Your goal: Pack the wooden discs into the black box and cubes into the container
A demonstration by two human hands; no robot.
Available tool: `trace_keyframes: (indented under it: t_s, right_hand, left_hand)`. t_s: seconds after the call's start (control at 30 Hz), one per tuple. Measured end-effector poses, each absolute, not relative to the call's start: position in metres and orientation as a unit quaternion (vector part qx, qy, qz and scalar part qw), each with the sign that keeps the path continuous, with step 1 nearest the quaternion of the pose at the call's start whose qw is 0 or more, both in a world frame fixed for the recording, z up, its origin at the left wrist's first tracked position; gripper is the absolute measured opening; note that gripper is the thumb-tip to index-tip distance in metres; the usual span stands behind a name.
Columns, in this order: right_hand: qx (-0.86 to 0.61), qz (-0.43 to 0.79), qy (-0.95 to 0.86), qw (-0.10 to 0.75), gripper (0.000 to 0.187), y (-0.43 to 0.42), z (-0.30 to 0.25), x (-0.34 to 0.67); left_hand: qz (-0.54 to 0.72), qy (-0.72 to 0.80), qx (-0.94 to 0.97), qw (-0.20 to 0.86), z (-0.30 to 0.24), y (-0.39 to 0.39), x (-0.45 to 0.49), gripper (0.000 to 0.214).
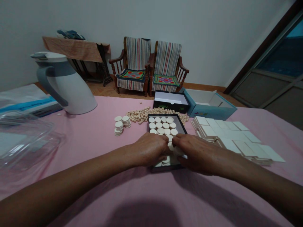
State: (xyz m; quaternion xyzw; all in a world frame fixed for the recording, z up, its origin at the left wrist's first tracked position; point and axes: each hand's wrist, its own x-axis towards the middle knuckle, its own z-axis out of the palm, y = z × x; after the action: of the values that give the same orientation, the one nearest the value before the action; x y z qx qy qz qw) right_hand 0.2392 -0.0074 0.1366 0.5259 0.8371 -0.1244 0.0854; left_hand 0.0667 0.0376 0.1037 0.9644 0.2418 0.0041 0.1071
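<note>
Both hands meet over the near end of a black tray (181, 126), which lies in the middle of the bench (94, 145) on a pink cloth. The tray holds rows of round white discs (163, 125). The left hand (151, 149) rests knuckles up on the discs with its fingers curled under; I cannot tell if they grasp anything. The fingers of the right hand (199, 154) are closed around one white disc (179, 152) at the tray's near right part. Small stacks of discs (119, 127) stand left of the tray, a heap of small wooden pegs (139, 115) lies behind it, and square white tiles (227, 132) lie to the right.
</note>
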Motion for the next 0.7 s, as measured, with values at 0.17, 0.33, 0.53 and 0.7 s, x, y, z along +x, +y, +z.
trace_keyframes:
  t_s: [0.17,0.33,0.53,0.7]
  right_hand:
    - [0.556,-0.110,0.820,0.080,0.015,-0.009,0.144,0.248]
    - [0.557,-0.115,0.821,0.055,0.008,-0.010,0.148,0.261]
    - [0.565,-0.108,0.817,0.049,0.008,-0.015,0.144,0.262]
    - [0.537,-0.116,0.834,0.047,0.009,-0.019,0.143,0.255]
  left_hand:
    - [0.037,0.242,0.967,0.065,0.103,0.034,0.062,0.015]
    - [0.130,0.214,0.967,0.043,0.096,0.012,0.050,0.025]
    - [0.104,0.221,0.970,0.013,0.082,-0.011,0.044,0.009]
    - [0.073,0.193,0.978,0.044,0.083,-0.004,0.037,0.012]
